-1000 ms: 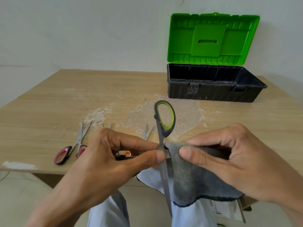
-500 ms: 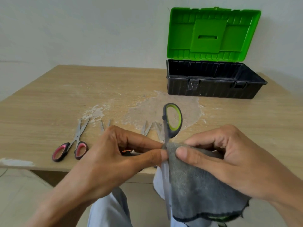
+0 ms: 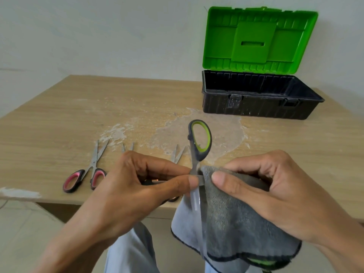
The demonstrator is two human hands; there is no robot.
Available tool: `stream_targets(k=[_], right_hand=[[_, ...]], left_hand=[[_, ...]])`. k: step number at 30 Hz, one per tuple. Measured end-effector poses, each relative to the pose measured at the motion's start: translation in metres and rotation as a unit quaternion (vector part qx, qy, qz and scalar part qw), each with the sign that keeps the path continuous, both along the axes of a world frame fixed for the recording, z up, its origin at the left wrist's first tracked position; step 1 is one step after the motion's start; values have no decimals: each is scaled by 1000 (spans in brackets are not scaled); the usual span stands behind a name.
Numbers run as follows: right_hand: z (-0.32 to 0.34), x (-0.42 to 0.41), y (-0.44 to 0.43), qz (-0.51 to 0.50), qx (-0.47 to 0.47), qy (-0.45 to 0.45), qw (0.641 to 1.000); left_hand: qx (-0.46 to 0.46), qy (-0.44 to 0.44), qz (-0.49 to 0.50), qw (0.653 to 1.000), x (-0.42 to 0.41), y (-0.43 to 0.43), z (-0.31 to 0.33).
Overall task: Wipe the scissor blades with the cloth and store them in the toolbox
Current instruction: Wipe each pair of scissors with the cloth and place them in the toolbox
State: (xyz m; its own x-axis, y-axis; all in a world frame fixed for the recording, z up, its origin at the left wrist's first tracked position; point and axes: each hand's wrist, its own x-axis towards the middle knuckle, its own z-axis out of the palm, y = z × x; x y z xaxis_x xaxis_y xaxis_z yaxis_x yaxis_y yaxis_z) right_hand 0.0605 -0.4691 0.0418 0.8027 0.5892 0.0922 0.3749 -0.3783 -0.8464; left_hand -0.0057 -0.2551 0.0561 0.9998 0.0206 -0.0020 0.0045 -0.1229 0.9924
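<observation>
My left hand (image 3: 137, 186) pinches the opened green-and-grey scissors (image 3: 199, 142) at the pivot, one handle loop up, one blade pointing down. My right hand (image 3: 266, 192) grips the grey cloth (image 3: 232, 223) and presses it with the thumb against the blade beside the pivot. The cloth hangs down over my lap behind the blade. The black toolbox (image 3: 256, 107) stands open at the back right of the table, its green lid (image 3: 258, 38) upright against the wall.
Pink-handled scissors (image 3: 86, 174) lie near the front edge of the wooden table (image 3: 59, 125). Blade tips of two more scissors (image 3: 177, 154) show behind my left hand. A whitish worn patch covers the table's middle.
The view shifted slightly. The scissors' handle loop tilted a little and the cloth slid along the blade; both hands keep their hold near the pivot.
</observation>
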Motion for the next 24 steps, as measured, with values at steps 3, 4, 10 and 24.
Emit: stream_targets(k=[3, 4, 10, 24], right_hand=[[1, 1, -3, 24, 9, 26, 999], [1, 2, -5, 25, 11, 31, 999], [-7, 6, -15, 0, 5, 37, 999], [-5, 1, -8, -32, 43, 21, 998]], left_hand=[[-19, 16, -3, 1000, 0, 6, -6], [-24, 23, 0, 999, 0, 7, -7], [-16, 36, -18, 999, -1, 5, -7], [46, 51, -10, 998, 3, 6, -7]])
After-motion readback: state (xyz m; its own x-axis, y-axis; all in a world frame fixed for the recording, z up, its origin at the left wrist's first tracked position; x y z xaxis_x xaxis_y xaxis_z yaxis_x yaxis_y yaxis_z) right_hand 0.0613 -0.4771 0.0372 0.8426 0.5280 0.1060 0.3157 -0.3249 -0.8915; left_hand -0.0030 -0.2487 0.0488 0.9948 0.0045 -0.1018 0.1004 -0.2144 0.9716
